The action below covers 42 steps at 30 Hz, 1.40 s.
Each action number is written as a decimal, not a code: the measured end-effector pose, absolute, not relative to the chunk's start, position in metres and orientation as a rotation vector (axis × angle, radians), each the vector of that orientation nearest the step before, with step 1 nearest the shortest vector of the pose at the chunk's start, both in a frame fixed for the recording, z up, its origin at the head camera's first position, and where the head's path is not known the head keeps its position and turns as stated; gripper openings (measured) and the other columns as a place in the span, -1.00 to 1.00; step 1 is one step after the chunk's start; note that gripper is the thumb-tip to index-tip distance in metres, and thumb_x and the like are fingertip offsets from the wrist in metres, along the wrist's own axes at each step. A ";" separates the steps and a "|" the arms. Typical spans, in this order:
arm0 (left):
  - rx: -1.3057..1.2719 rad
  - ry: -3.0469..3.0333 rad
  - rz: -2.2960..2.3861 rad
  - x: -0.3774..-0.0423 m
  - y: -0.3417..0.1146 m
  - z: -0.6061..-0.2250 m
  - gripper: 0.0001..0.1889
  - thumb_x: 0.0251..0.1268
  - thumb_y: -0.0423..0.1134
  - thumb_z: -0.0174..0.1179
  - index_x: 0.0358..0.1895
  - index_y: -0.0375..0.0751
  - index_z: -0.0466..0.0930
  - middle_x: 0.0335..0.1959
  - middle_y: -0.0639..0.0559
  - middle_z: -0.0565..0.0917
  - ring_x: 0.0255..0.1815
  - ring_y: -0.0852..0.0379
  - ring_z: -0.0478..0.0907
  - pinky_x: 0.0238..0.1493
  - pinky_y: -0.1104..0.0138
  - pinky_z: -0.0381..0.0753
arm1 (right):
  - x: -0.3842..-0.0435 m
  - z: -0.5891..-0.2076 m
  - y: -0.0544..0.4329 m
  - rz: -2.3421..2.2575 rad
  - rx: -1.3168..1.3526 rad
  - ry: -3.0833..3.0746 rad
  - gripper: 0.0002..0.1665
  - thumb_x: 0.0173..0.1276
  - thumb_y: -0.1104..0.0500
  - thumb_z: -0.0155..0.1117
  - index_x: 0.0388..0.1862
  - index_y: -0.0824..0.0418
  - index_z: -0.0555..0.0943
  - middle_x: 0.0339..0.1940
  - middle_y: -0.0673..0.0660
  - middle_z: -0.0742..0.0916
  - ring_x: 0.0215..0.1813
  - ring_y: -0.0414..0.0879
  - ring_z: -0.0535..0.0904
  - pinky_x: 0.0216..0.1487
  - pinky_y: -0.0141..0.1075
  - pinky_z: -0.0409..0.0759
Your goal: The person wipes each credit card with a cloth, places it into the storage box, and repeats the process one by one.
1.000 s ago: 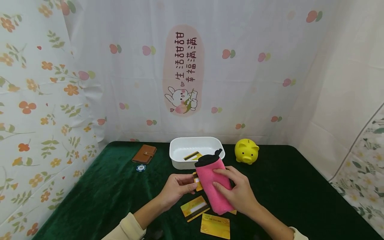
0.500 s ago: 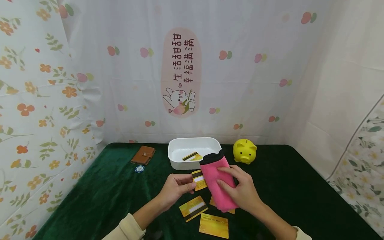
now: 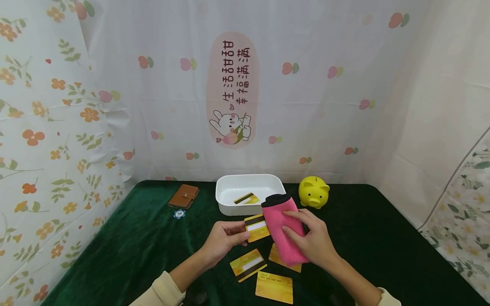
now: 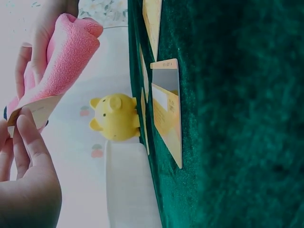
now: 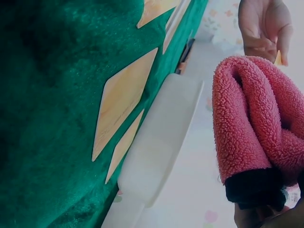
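My left hand (image 3: 226, 239) pinches the left end of a gold bank card (image 3: 257, 228), its dark stripe and white signature strip showing. A folded pink fleece cloth (image 3: 283, 231) with a black border is held in my right hand (image 3: 314, 240), thumb and fingers on its near side. The cloth's edge overlaps the card's right end. In the left wrist view the card (image 4: 45, 107) spans from my left fingertips to the cloth (image 4: 71, 52). Below lie more bank cards: one striped side up (image 3: 249, 265), one plain gold (image 3: 274, 287), and one (image 3: 274, 254) partly covered by the cloth.
A white plastic basin (image 3: 233, 210) stands at the back with a bank card (image 3: 246, 198) inside. Right of it sits a yellow piggy bank (image 3: 314, 192). To the left lie a brown wallet (image 3: 183, 196) and a poker chip (image 3: 179, 214) on the green tablecloth (image 3: 153, 242).
The cloth in my right hand has slid right along the card, baring more of its striped face. More of the card lying under the cloth shows now. My left hand has stayed nearly still.
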<state>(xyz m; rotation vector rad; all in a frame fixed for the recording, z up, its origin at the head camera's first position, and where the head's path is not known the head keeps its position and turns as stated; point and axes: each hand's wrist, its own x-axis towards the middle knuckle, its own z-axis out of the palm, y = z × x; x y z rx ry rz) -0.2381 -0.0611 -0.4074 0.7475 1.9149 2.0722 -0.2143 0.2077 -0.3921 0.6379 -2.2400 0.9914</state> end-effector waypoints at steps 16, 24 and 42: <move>0.725 1.922 2.091 -0.239 -0.062 -0.410 -0.57 0.39 -0.29 0.24 0.21 -0.50 0.52 0.00 -0.29 0.69 -0.16 0.08 0.64 -0.12 0.35 0.67 | -0.219 -0.397 0.217 0.947 0.581 -2.239 -0.49 0.04 0.34 0.58 0.01 0.12 0.69 -0.10 0.02 0.69 -0.15 -0.14 0.58 -0.31 -0.32 0.68; 0.688 1.933 2.111 -0.241 -0.062 -0.410 -0.58 0.40 -0.26 0.24 0.20 -0.45 0.55 0.00 -0.24 0.70 -0.14 0.07 0.64 -0.11 0.30 0.68 | -0.222 -0.398 0.222 0.968 0.581 -2.236 -0.49 0.05 0.34 0.58 0.03 0.12 0.68 -0.08 0.04 0.70 -0.14 -0.13 0.59 -0.29 -0.33 0.68; 0.646 1.896 2.133 -0.240 -0.061 -0.410 -0.57 0.41 -0.25 0.22 0.22 -0.47 0.52 -0.02 -0.21 0.69 -0.16 -0.01 0.61 -0.20 0.33 0.65 | -0.220 -0.398 0.224 1.052 0.597 -2.251 -0.49 0.09 0.35 0.55 0.05 0.12 0.67 -0.05 0.03 0.69 -0.11 -0.11 0.60 -0.26 -0.31 0.69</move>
